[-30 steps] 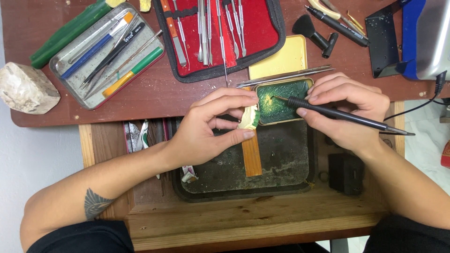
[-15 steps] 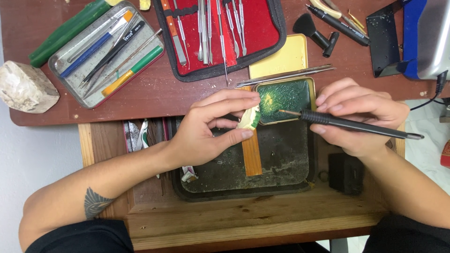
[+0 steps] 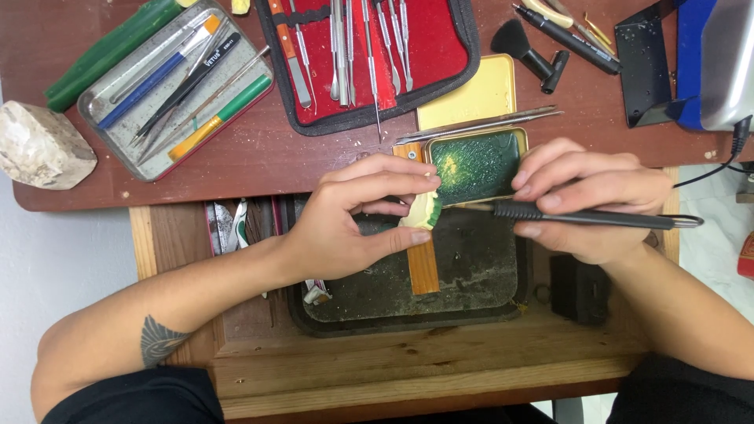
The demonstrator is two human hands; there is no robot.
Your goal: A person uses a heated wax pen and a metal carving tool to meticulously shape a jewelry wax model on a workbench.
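The left hand (image 3: 357, 224) pinches a small cream-and-green piece (image 3: 425, 210) between thumb and fingertips, closed on it just above an upright orange wooden peg (image 3: 424, 263) that stands over a dark, grimy tray (image 3: 471, 275). The right hand (image 3: 589, 204) is wrapped around a slim black pen-like tool (image 3: 585, 216), held nearly level with its fine tip pointing toward 9 o'clock, close to the piece; whether the tip touches it cannot be told. Just at 12 o'clock from the tool tip lies a small open tin (image 3: 479, 165) with green, yellow-speckled material inside, and its yellow lid (image 3: 471, 98) lies beyond it. Farther toward 12 o'clock on the red-brown desk (image 3: 236, 165) is an open red-lined case of metal instruments (image 3: 369, 55). At 10 o'clock sits a grey metal tray of pens and files (image 3: 177, 86), with a pale rough stone (image 3: 39, 145) at 9 o'clock near the desk edge. A black brush (image 3: 530, 51) lies at 1 o'clock.
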